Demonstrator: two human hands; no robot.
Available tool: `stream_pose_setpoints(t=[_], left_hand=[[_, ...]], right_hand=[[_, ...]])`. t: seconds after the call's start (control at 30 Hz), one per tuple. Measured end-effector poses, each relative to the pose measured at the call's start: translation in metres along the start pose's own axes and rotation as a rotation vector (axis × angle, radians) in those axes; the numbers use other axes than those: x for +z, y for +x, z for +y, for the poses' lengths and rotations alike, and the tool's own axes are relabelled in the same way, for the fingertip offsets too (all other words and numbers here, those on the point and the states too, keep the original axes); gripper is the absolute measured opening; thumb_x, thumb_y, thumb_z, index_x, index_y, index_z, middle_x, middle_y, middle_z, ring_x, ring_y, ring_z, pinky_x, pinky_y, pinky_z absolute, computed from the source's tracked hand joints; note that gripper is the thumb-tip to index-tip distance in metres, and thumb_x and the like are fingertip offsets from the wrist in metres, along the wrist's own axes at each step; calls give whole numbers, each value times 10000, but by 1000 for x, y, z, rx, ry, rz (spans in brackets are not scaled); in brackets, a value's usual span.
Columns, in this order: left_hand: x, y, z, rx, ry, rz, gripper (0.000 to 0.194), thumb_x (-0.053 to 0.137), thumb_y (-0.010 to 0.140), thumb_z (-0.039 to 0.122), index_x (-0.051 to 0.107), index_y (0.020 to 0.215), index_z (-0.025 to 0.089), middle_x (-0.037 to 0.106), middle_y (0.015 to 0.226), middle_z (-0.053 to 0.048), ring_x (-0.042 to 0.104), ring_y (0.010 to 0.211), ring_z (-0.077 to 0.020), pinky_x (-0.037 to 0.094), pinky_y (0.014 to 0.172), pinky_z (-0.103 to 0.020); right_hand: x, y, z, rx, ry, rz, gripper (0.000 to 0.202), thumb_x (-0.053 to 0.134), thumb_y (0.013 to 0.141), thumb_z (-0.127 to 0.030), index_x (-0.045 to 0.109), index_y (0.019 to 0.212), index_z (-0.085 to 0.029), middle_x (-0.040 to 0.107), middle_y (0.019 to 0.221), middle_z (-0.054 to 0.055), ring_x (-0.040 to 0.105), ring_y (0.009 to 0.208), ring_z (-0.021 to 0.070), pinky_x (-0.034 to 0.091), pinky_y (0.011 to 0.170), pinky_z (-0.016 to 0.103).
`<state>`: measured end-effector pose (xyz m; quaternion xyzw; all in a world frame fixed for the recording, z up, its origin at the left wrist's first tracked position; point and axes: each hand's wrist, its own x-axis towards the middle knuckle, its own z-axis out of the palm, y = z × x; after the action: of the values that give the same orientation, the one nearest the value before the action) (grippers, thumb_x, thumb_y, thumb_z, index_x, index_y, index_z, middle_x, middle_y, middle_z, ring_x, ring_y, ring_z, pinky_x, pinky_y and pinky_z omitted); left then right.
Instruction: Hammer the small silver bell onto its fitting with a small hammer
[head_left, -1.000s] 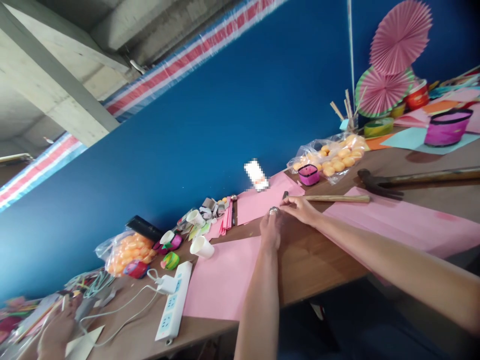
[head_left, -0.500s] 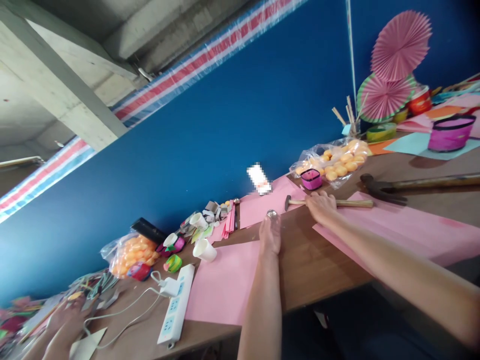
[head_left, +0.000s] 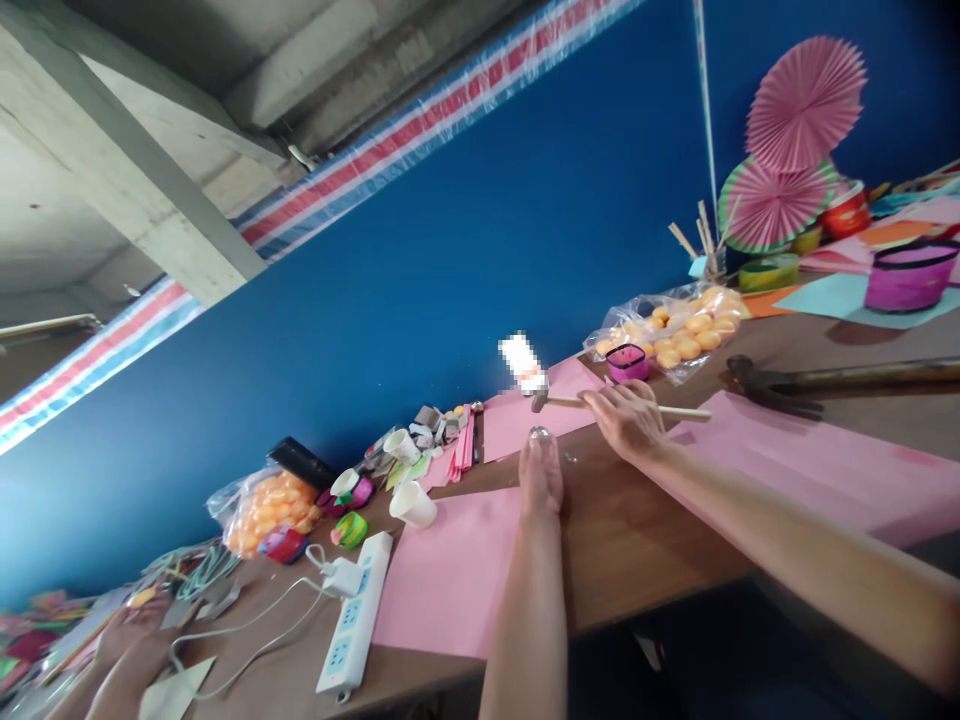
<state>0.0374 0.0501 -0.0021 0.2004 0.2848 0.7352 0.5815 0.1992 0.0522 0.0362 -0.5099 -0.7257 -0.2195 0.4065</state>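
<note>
My left hand (head_left: 540, 475) rests on the brown table, its fingers closed round a small shiny silvery object (head_left: 539, 434) at their tips. My right hand (head_left: 624, 418) grips the wooden handle of a small hammer (head_left: 684, 412). The hammer's head is just above and beside the silvery object, not touching it. Small clear bits (head_left: 571, 457) lie right of my left hand. Pink sheets (head_left: 450, 570) lie to the left, behind and to the right of my hands.
A white cup (head_left: 413, 504) and a power strip (head_left: 355, 615) are on the left. A claw hammer (head_left: 840, 378) lies at right. Bags of orange pieces (head_left: 694, 325) and a pink basket (head_left: 627, 362) stand behind. Another person's hands (head_left: 135, 635) are at far left.
My right hand and the small hammer have moved left, bringing the hammer's head closer to the silvery object. My left hand has stayed nearly in place.
</note>
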Motion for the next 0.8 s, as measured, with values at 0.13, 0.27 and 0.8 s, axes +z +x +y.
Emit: stream_pose_setpoints(t=[0.13, 0.27, 0.8], left_hand=[[0, 0, 2, 4, -7, -13, 168, 480, 841, 143, 634, 798, 91, 658, 878, -90, 612, 896, -144, 437, 919, -299], [-1, -1, 4, 3, -4, -26, 156, 496, 828, 125, 640, 782, 87, 660, 850, -79, 618, 872, -137, 431, 924, -288], [-1, 0, 3, 47, 18, -42, 118, 523, 818, 155, 630, 783, 118, 664, 843, -62, 610, 903, -139, 419, 936, -319]], right_hand=[[3, -3, -2, -66, 4, -21, 251, 392, 869, -197, 591, 1017, -239, 600, 714, 23, 479, 734, 162, 201, 870, 324], [7, -4, -4, -112, -3, -49, 243, 402, 868, -196, 601, 992, -259, 591, 684, 12, 475, 713, 157, 207, 859, 322], [7, -6, -9, -119, 23, -71, 234, 382, 880, -223, 598, 967, -248, 593, 680, 13, 471, 703, 156, 204, 837, 315]])
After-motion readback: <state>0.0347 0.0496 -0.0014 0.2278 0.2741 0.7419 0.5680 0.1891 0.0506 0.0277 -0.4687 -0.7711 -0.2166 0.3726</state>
